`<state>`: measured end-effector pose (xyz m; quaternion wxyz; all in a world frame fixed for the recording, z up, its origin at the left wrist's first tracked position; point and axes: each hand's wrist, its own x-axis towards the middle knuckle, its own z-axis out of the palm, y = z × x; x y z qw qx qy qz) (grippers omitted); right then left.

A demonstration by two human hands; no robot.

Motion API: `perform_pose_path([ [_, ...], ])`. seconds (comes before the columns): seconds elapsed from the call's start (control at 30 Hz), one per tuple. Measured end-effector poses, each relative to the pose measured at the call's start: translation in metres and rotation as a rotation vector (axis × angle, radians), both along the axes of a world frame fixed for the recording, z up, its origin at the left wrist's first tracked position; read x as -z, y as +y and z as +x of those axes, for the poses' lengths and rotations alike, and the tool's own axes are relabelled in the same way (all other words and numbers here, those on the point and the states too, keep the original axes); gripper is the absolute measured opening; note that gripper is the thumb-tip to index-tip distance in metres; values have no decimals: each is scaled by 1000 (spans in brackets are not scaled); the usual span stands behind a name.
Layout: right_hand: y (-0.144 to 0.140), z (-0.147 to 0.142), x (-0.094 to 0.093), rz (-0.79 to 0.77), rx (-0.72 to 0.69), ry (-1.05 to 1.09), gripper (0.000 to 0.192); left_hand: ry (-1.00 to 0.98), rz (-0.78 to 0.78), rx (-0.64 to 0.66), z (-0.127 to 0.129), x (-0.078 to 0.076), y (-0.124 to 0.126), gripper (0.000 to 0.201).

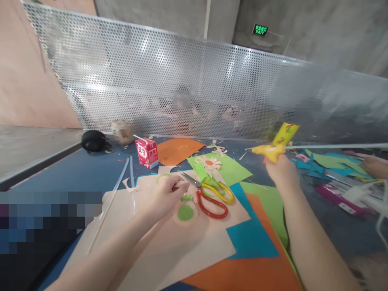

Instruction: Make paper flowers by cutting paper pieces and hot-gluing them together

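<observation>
My right hand (282, 173) grips a yellow glue gun (268, 152) above the table, its nozzle pointing left. My left hand (171, 195) is closed over pale paper sheets (206, 238); whatever its fingers hold is hidden. Just right of it lie scissors (212, 212) with one red and one yellow handle loop, blades toward the hand. A pale paper flower with a green centre (185, 212) is below the scissors' blades. Another paper flower with an orange centre (209, 163) rests on a light green sheet (233, 167).
A pink drink carton (146, 153) stands behind my left hand. Two clear glue sticks (121, 178) lie at left. Behind are a black round object (93, 141) and a perforated metal screen (151, 81). Another person's hand (376, 166) and a purple-and-white tool (342, 198) are at right.
</observation>
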<state>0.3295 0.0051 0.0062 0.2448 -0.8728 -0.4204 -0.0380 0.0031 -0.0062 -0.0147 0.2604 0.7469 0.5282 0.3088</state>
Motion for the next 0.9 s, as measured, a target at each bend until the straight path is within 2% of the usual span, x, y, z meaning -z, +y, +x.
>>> perform_pose_path([
  [0.1,-1,-6,-3,-15,30,-8,36,2,-13,-8,1,-1,-1,29],
  [0.2,-2,-10,-5,29,80,-52,44,28,-2,-41,1,-2,-2,29],
  [0.3,-4,-12,-3,-7,28,-51,34,31,8,-49,-1,-1,-2,30],
  [0.37,-4,-15,-2,-9,-6,-57,28,-31,-10,-36,-2,-1,-1,31],
  [0.5,-3,-26,-4,131,-40,-91,35,-247,-79,-77,-4,1,-1,41],
  [0.6,-5,-38,-6,242,-204,-46,31,-261,-70,-46,-3,1,0,42],
  [0.77,-14,-59,-1,473,-516,-65,26,-72,67,-8,-1,-3,-4,28],
  [0.9,-22,-71,4,443,-908,-38,20,16,189,-33,-2,-5,-8,42],
])
